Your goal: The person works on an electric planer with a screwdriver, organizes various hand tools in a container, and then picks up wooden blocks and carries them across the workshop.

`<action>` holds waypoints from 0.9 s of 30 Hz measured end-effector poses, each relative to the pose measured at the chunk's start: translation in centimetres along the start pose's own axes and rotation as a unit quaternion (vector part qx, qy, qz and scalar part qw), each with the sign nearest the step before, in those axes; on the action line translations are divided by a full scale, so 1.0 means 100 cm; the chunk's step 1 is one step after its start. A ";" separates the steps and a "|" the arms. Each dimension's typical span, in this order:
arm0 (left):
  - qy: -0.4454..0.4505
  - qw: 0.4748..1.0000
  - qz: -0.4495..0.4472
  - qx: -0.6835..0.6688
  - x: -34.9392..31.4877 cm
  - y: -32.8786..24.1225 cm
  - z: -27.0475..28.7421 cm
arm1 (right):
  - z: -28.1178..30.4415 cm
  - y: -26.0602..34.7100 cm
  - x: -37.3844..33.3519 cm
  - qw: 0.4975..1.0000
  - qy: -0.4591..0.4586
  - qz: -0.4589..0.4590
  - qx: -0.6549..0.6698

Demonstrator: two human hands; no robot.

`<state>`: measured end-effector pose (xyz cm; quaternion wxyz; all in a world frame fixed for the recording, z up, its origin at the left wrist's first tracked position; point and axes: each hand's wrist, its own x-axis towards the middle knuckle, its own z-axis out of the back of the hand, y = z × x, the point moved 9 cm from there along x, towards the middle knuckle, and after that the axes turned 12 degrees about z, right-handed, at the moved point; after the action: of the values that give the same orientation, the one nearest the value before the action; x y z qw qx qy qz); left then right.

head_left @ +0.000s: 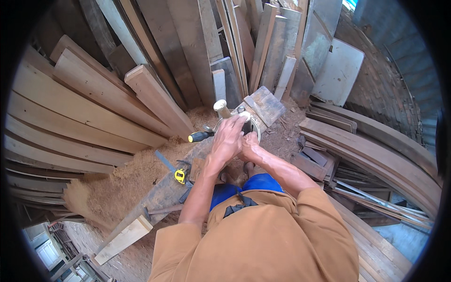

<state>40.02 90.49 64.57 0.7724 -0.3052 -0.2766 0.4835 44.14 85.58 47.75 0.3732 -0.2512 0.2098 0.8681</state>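
Note:
My left hand (229,136) reaches forward with bent fingers at a round object with a pale, curved rim (259,135). Close against it, my right hand (250,146) is closed low by the rim, its fingertips mostly hidden. Whatever the fingers grip is too small and covered to name. A pale knob (244,114) shows just beyond my left fingers. Beside them rises a light, round-topped wooden piece (221,109). To the left lies a black and yellow handle, like a screwdriver's (201,136).
A yellow tape measure (180,176) rests on the worn bench plank (162,190) at my left. Sawdust (108,188) is heaped beyond it. Tall boards (188,51) lean ahead, long planks (80,122) stand left, and stacked timber (366,150) lies right. A wooden block (123,239) sits near left.

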 end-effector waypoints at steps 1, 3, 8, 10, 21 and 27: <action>-0.001 1.000 0.001 0.003 0.009 0.004 -0.007 | -0.013 -0.001 0.021 0.989 -0.062 0.005 -0.131; 0.049 0.991 0.000 0.122 0.026 0.008 -0.042 | -0.035 -0.010 0.026 0.717 -0.265 -0.187 -0.618; 0.107 0.985 0.048 0.123 0.041 0.003 -0.061 | -0.070 -0.027 0.021 0.555 -0.250 -0.289 -0.739; 0.133 0.981 0.090 0.109 0.035 0.012 -0.058 | -0.046 -0.016 0.012 0.590 -0.271 -0.248 -0.719; 0.104 0.991 0.083 0.021 -0.009 0.025 -0.023 | 0.064 -0.013 -0.097 0.958 -0.201 -0.135 0.153; 0.084 0.993 0.076 -0.014 -0.028 0.023 -0.011 | 0.096 -0.072 -0.177 0.852 -0.381 -0.202 0.297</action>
<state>38.45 88.49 61.74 0.7499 -0.3755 -0.1931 0.5093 57.44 85.86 64.52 0.6482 0.1851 0.2438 0.6973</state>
